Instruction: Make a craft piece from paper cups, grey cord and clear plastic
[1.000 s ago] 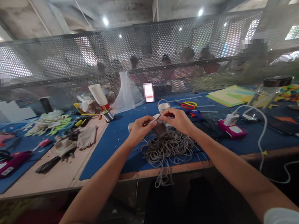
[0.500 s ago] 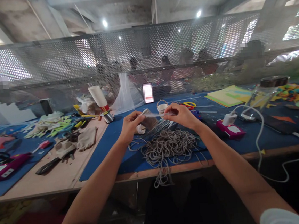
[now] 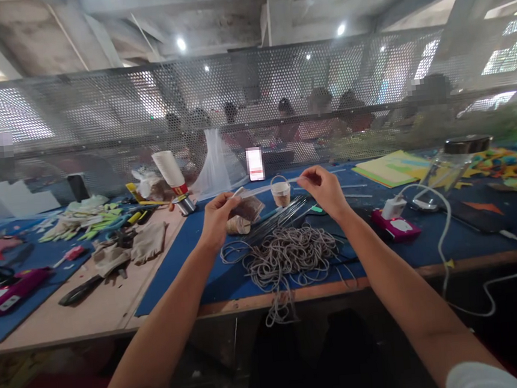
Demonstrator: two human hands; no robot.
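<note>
Along the near edge of the surface (image 3: 172,268) lies a tangled pile of grey cord (image 3: 293,254), several loops of which hang over that edge. A white cable (image 3: 446,238) also droops over the near edge toward the right, leading to a dark phone-like slab (image 3: 475,218); left of this slab sits a magenta box (image 3: 408,227) bearing a white plug (image 3: 394,208). Beyond the cord, the left hand (image 3: 219,218) is closed in a pinch on a translucent strip (image 3: 278,186) and a clear, brownish packet (image 3: 249,205). The right hand (image 3: 324,189) has thumb and fingertips pressed together on the strip's other end; the strip thus spans the 2 hands, raised above the middle of the surface. Below the packet is a spool of twine (image 3: 238,226), with clear rods (image 3: 285,213) to its right. Just past the rods stands a small white bucket (image 3: 281,195), handle upward. Toward the far edge are a tilted stack of paper cups (image 3: 169,168) at left and coloured sheets (image 3: 394,169) at right. A perforated screen (image 3: 126,127) rises behind, with people (image 3: 318,104) dimly visible through it.
</note>
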